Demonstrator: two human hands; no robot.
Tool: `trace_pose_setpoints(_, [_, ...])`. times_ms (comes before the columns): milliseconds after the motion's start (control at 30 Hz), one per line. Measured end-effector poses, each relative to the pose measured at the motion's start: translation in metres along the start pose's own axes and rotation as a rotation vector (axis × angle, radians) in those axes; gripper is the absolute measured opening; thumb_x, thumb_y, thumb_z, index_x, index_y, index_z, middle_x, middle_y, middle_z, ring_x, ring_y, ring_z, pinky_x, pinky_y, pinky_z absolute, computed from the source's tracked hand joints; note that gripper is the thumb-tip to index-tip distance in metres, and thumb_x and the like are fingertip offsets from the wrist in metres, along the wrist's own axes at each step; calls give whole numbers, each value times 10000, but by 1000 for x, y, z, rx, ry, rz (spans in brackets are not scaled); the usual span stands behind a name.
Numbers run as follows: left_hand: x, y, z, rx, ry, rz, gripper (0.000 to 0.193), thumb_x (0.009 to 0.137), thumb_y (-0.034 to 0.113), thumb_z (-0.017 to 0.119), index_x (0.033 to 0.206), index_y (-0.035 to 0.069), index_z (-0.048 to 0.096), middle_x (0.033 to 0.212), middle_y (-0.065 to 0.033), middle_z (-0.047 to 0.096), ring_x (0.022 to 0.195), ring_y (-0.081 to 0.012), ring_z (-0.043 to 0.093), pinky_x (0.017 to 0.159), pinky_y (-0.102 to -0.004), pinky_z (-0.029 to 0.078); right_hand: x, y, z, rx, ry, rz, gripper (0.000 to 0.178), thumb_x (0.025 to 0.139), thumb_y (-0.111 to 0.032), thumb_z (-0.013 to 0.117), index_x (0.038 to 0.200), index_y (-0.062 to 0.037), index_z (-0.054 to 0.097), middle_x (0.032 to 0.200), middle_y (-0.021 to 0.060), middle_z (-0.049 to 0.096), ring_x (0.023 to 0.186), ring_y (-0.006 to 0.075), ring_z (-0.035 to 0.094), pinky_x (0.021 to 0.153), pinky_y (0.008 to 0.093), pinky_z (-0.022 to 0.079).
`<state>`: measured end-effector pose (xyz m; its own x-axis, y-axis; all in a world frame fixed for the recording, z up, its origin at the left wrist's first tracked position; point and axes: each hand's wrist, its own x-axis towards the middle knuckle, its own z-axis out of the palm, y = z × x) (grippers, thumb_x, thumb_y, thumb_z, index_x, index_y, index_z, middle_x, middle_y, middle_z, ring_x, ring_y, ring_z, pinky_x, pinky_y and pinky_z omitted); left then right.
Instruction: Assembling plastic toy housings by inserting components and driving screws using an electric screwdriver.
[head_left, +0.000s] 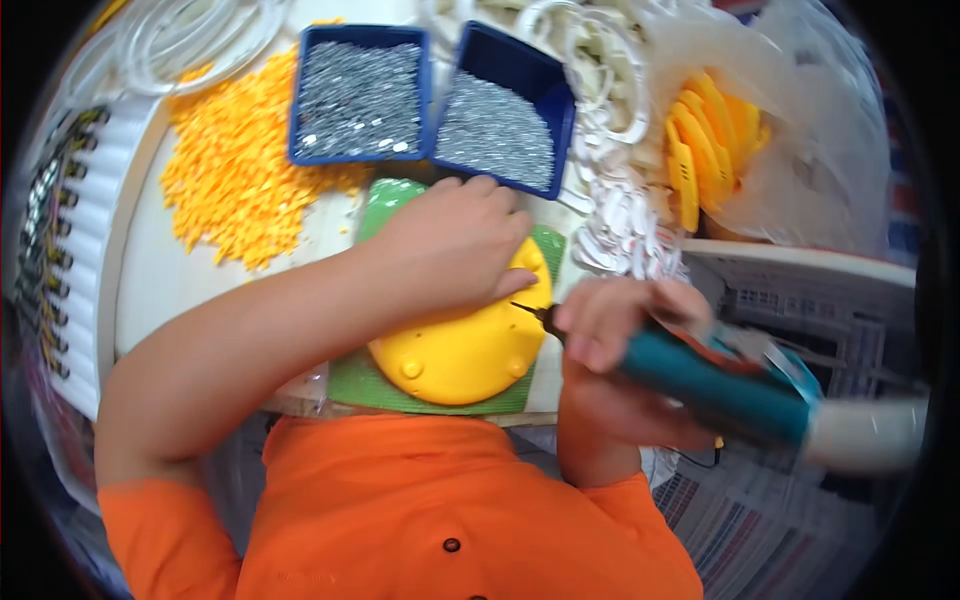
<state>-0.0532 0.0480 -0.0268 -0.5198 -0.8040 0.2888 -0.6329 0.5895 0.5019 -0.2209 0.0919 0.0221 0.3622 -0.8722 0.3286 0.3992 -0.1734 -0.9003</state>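
Observation:
A round yellow plastic cover (450, 355) with small raised bosses lies on a green mat (352, 385) in front of my body. My left hand (455, 240) is bent over its far part and grips it, the thumb lying on the yellow surface near the right edge. The tips of its other fingers are hidden. In my right hand (625, 325) is a teal electric screwdriver (715, 385), held nearly level and blurred by motion. Its thin dark bit points left, with the tip over the cover's right side, close to my left thumb. Whether the tip touches is unclear.
Beyond the mat stand two blue bins, one (360, 100) and another (497, 125), holding small metal parts. A heap of small yellow pieces (245, 160) lies left. White plastic parts (620, 225) and a bag of yellow parts (715, 130) lie right. A white ribbed tray (95, 220) borders the left.

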Motion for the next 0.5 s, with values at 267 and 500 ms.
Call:
trace_pose_setpoints(267, [2,-4,4,-34,-64,-7,463,869,467,715,1015,28,694,1009,-123,675,1000,-290,633,831,-411,507,12,-8,51,11,-173,119,368,1056,-420,462,1116,-81,591,687,69,613,568,233,581,670,413,492])
trace_pose_setpoints(500, [2,-7,9,-22,67,37,421,850,452,730,917,37,735,929,-141,713,957,-290,675,783,-432,534,9,10,48,-96,-330,106,288,1057,-322,495,1048,-70,633,705,77,646,599,242,625,680,423,505])
